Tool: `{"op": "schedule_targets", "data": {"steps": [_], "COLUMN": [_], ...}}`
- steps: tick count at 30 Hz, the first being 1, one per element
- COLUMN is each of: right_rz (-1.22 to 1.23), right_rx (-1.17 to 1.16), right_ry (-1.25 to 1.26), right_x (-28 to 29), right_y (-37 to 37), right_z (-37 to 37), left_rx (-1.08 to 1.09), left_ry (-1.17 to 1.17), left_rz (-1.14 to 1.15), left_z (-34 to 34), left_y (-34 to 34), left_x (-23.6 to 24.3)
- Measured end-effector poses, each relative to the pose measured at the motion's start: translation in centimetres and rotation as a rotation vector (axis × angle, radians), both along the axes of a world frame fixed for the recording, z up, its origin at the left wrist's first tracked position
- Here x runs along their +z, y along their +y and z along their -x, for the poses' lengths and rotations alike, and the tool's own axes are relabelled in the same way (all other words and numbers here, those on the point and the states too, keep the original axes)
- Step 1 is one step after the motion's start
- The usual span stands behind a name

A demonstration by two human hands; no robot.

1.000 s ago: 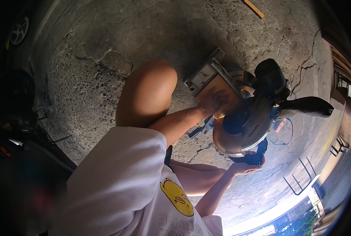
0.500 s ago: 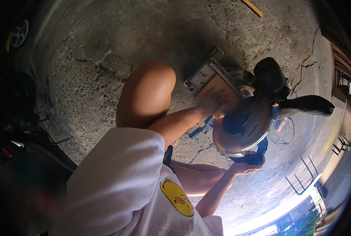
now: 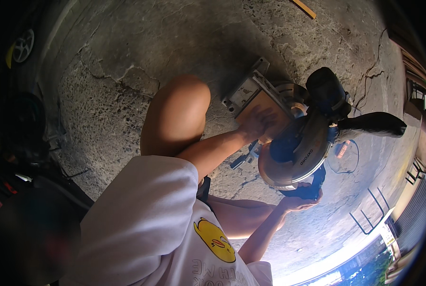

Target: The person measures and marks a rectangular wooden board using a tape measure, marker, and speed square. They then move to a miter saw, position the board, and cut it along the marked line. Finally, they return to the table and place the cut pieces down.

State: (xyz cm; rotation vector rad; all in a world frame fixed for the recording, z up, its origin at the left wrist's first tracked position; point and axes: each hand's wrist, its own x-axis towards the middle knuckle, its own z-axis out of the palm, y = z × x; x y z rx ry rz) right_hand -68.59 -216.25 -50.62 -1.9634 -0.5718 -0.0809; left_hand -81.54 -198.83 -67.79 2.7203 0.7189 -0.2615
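A miter saw (image 3: pixel 306 157) with a silver and dark blade guard rests on the concrete floor before me. My left hand (image 3: pixel 259 123) lies on a flat brown board (image 3: pixel 259 103), fingers stretched out and slightly apart. This board sits on the saw's metal base (image 3: pixel 244 93), close beside the guard. Around the dark saw handle (image 3: pixel 310 191), at the near side of the guard, my right hand (image 3: pixel 299 204) is closed, palm beneath it. The blade's edge and any contact with the board are hidden by the guard and my hand.
A black motor housing (image 3: pixel 326 95) and a dark dust bag (image 3: pixel 373 125) stick out from the saw's right side. My bare knee (image 3: pixel 179 109) is left of the base. A wooden strip (image 3: pixel 303 8) lies far off; a bent metal rack (image 3: pixel 371 213) stands at right.
The view has shifted very slightly. Both hands keep their places on the board and the saw handle.
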Motion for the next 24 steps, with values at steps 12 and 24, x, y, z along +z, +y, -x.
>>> {"op": "schedule_targets", "data": {"steps": [12,24], "right_rz": [-0.092,-0.102], "right_rx": [-0.016,0.005], "right_ry": [0.077,0.033], "right_x": [-0.1,-0.6], "right_y": [0.2,-0.1], "right_z": [0.1,-0.2], "left_rx": [0.006,0.001], "left_ry": [-0.058,-0.070], "left_rz": [-0.052,-0.057], "left_z": [0.2,0.2], "left_y": [0.4,0.3], "left_x": [0.8,0.6]}}
